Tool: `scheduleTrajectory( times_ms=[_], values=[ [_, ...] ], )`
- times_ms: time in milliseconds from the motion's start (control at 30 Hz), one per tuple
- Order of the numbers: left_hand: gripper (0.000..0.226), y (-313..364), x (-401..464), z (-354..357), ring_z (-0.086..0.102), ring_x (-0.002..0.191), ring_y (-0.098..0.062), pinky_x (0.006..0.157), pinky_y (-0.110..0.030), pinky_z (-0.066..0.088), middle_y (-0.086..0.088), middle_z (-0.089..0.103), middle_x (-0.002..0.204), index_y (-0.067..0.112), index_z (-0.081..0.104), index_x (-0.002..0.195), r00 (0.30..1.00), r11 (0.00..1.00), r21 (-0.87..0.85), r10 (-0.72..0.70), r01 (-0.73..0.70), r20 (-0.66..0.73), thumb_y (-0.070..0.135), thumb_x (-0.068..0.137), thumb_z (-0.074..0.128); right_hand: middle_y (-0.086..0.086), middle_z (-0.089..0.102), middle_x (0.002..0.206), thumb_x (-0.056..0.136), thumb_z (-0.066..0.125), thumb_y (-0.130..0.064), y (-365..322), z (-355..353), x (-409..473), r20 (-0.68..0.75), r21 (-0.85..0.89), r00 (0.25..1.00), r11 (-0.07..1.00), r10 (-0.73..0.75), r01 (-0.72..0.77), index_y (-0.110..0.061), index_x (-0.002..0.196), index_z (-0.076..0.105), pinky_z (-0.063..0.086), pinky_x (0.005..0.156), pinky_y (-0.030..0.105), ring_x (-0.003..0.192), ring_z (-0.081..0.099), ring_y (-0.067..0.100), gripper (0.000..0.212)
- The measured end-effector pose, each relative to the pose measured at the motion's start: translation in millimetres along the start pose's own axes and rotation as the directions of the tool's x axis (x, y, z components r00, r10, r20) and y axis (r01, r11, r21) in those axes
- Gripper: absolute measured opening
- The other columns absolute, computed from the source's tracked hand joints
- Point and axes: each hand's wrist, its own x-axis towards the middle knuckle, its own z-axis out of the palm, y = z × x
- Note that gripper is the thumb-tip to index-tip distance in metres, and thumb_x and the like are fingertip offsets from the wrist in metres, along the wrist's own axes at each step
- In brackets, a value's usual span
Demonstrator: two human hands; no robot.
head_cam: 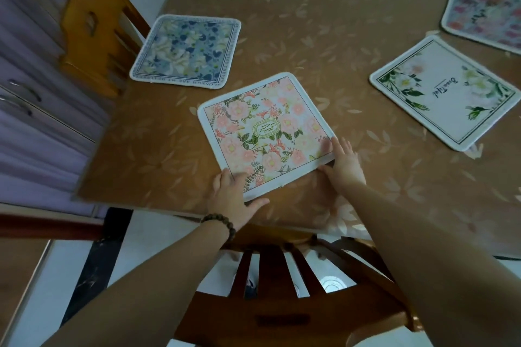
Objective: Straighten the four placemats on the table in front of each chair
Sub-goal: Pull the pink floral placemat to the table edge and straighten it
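Note:
A pink floral placemat (265, 132) lies skewed on the brown table (324, 45), near its front edge. My left hand (234, 197) grips the mat's near left corner, thumb under the edge. At the near right corner, my right hand (345, 165) holds the mat with fingers lying along its side. A blue floral placemat (187, 51) lies at the left by a chair. To the right sits a white placemat with green leaves (445, 93), turned at an angle. A pink-and-red floral placemat (487, 15) is at the far right, partly cut off.
A wooden chair (284, 290) stands pushed in below my arms at the table's front edge. Another wooden chair (95, 28) stands at the left side. Purple cabinet doors (31, 87) run along the left wall. A white wall lies behind the table.

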Motion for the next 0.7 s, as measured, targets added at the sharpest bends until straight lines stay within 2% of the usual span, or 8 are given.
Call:
scheduleTrajectory(
  times_ms=[133, 233, 367, 567, 700],
  values=[
    [0.079, -23.2, 23.3, -15.2, 0.011, 0.140, -0.027, 0.108, -0.048, 0.025, -0.009, 0.018, 0.154, 0.030, 0.036, 0.137, 0.995, 0.995, 0.047, 0.094, -0.092, -0.036, 0.074, 0.074, 0.051, 0.016, 0.004, 0.158, 0.085, 0.063, -0.045, -12.3, 11.4, -28.5, -0.050, 0.021, 0.996, 0.997, 0.073, -0.072, -0.014, 0.151, 0.007, 0.004, 0.118, 0.042, 0.146, -0.002, 0.029, 0.093],
    [0.088, -43.2, 52.5, -33.7, 0.004, 0.144, -0.027, 0.112, -0.050, 0.017, -0.009, 0.010, 0.158, 0.030, 0.026, 0.145, 0.993, 0.985, 0.125, 0.119, -0.118, -0.005, 0.077, 0.074, 0.048, 0.020, -0.002, 0.157, 0.079, 0.060, -0.061, -30.3, 26.8, -50.9, -0.042, 0.007, 0.993, 0.993, 0.114, -0.114, -0.015, 0.151, 0.000, 0.001, 0.117, 0.044, 0.145, -0.006, 0.032, 0.104],
    [0.093, -64.0, 98.6, -61.9, 0.000, 0.145, -0.029, 0.113, -0.050, 0.015, -0.009, 0.003, 0.159, 0.033, 0.018, 0.147, 0.991, 0.973, 0.192, 0.130, -0.130, 0.013, 0.078, 0.072, 0.049, 0.020, -0.009, 0.157, 0.071, 0.053, -0.075, -61.1, 51.5, -70.8, -0.045, 0.073, 0.984, 0.983, 0.173, -0.170, -0.017, 0.150, -0.004, -0.004, 0.115, 0.045, 0.144, -0.012, 0.032, 0.114],
    [0.098, -70.9, 158.4, -83.4, 0.004, 0.144, -0.033, 0.112, -0.052, 0.015, -0.012, 0.003, 0.159, 0.035, 0.013, 0.148, 0.989, 0.969, 0.199, 0.151, -0.147, -0.003, 0.077, 0.070, 0.054, 0.025, -0.010, 0.155, 0.069, 0.054, -0.076, -93.8, 78.9, -77.1, -0.076, 0.121, 0.974, 0.971, 0.215, -0.205, -0.019, 0.150, -0.006, -0.008, 0.114, 0.043, 0.144, -0.012, 0.035, 0.116],
    [0.096, -68.0, 183.6, -81.9, 0.006, 0.144, -0.035, 0.114, -0.053, 0.015, -0.014, 0.007, 0.158, 0.032, 0.018, 0.148, 0.986, 0.973, 0.158, 0.168, -0.166, 0.005, 0.071, 0.071, 0.060, 0.024, -0.011, 0.155, 0.072, 0.057, -0.073, -95.9, 82.8, -72.7, -0.099, 0.100, 0.967, 0.970, 0.233, -0.223, -0.020, 0.149, -0.008, -0.012, 0.113, 0.040, 0.143, -0.014, 0.033, 0.115]
  ],
)
